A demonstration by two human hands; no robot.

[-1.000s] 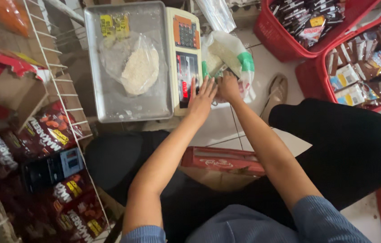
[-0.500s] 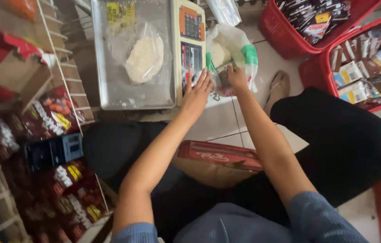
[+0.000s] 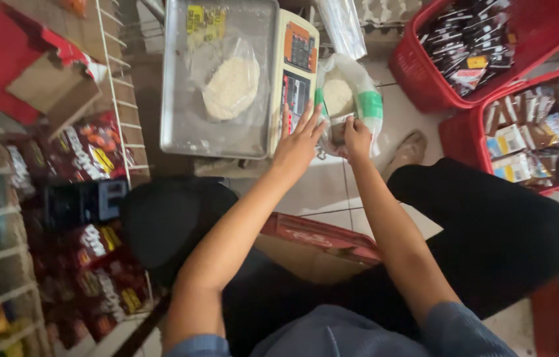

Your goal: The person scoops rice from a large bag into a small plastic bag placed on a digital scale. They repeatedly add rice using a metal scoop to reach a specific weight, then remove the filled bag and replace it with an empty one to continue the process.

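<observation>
1. Left hand [image 3: 299, 142] lies flat and open-fingered, holding nothing, on the scale's keypad [image 3: 296, 99], beside the far pan carrying a clear bag of white grains [image 3: 230, 86].
2. Right hand [image 3: 357, 137] pinches the open sack [image 3: 349, 99] just right of the scale, keeping its mouth open.

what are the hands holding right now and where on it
The right hand grips the upper edge of the clear plastic bag of white grain beside the scale. The left hand holds nothing; its open fingers rest on the scale's keypad.

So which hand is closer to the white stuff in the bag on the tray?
Left. The left hand rests on the scale's keypad beside the tray; the right hand is farther, at the sack.
</observation>
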